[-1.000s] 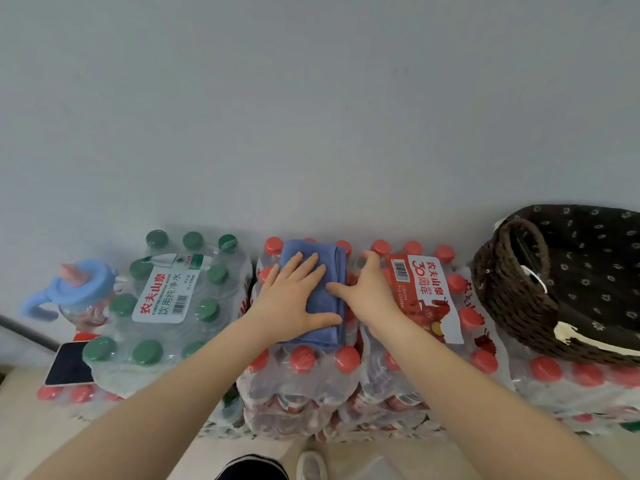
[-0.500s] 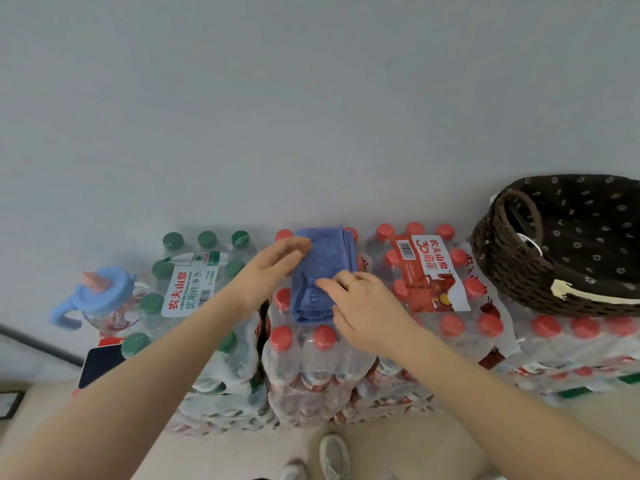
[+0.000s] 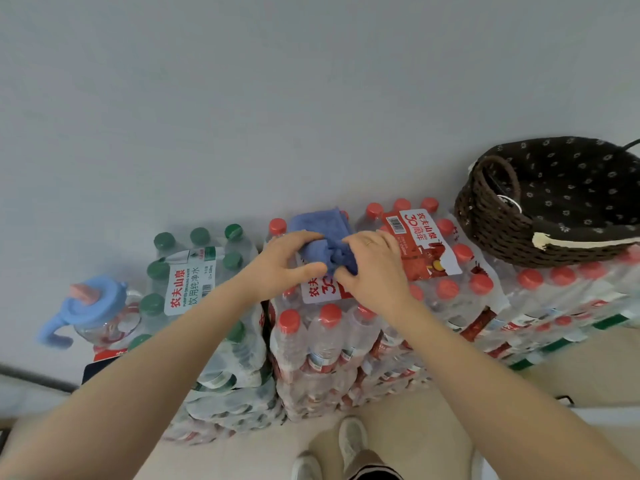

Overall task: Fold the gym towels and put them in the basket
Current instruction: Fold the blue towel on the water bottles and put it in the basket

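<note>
Hands: my left hand (image 3: 284,263) and right hand (image 3: 372,268) pinch the blue towel (image 3: 320,233) atop bottle packs (image 3: 332,327); a loosened grip could unravel the fold.

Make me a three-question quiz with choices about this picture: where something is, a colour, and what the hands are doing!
1. Where is the basket?
A. on the floor
B. on the bottle packs, far right
C. on the cup

2. What colour is the towel?
A. blue
B. yellow
C. white

3. What are the hands doing?
A. hanging free
B. gripping the towel
C. holding a bottle

Answers: 1 B, it sits on red-capped packs. 2 A, the cloth is blue. 3 B, left hand and right hand both pinch it.
</note>
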